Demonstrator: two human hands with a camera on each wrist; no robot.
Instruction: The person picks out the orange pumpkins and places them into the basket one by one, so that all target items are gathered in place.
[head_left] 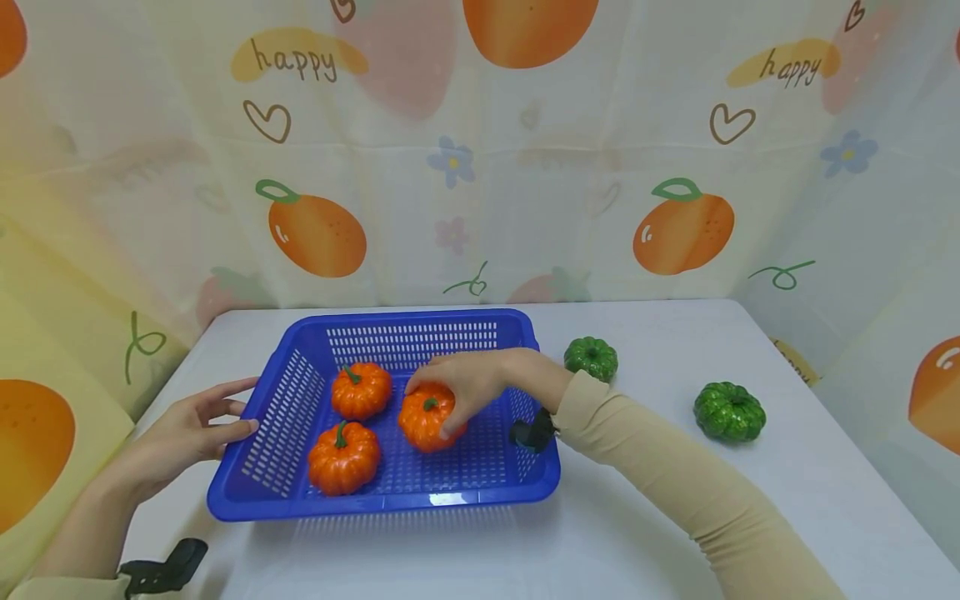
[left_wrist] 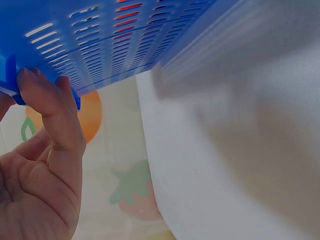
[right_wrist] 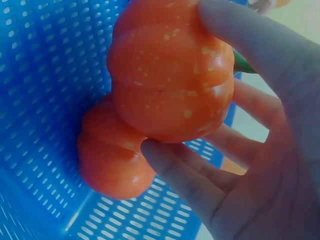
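A blue plastic basket (head_left: 382, 503) with slotted walls stands on the white table. My left hand (head_left: 187, 429) holds its left rim, fingertips hooked at the edge, which the left wrist view shows from below. Inside the basket, my right hand (head_left: 480, 379) grips an orange toy pumpkin (head_left: 426, 421) between thumb and fingers; its green stem points up. Two more orange pumpkins sit in the left part of the basket, one at the back (head_left: 362, 392) and one at the front (head_left: 345, 460). In the right wrist view, another pumpkin (right_wrist: 112, 165) shows behind the gripped pumpkin (right_wrist: 170, 75).
Two green toy pumpkins lie on the table right of the basket: one (head_left: 592, 357) close beside the right forearm, the other (head_left: 729, 412) farther right. A printed curtain (head_left: 510, 225) hangs behind the table (head_left: 637, 533). The right forearm crosses the basket's right rim.
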